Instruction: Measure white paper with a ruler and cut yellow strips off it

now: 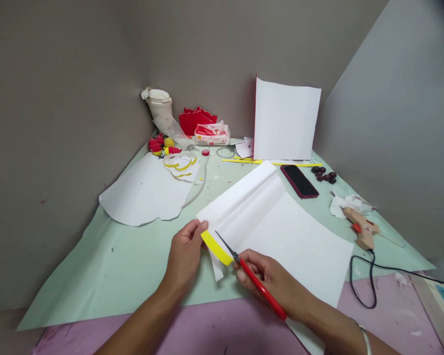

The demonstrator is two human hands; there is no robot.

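My left hand (pixel 187 246) pinches one end of a yellow paper strip (pixel 215 248) whose lower part is cut into a narrow fringe. Red-handled scissors (pixel 261 286) are gripped in my right hand (pixel 264 276), their dark blades pointing up and left beside the strip's fringed edge. A short white strip hangs below the yellow one. Under and behind both hands lies a large white paper sheet (pixel 281 222) with creases near its upper left. The fingers of my right hand partly hide the scissors' pivot and handles.
A beige glue gun (pixel 360 229) with a black cord lies at the right, near a phone (pixel 299 181) and dark round beads (pixel 323 174). White paper (pixel 148 190) and yellow-edged rings are on the left. Behind are a tissue pack (pixel 212 134), a white cup (pixel 160 104) and an upright sheet (pixel 286 121).
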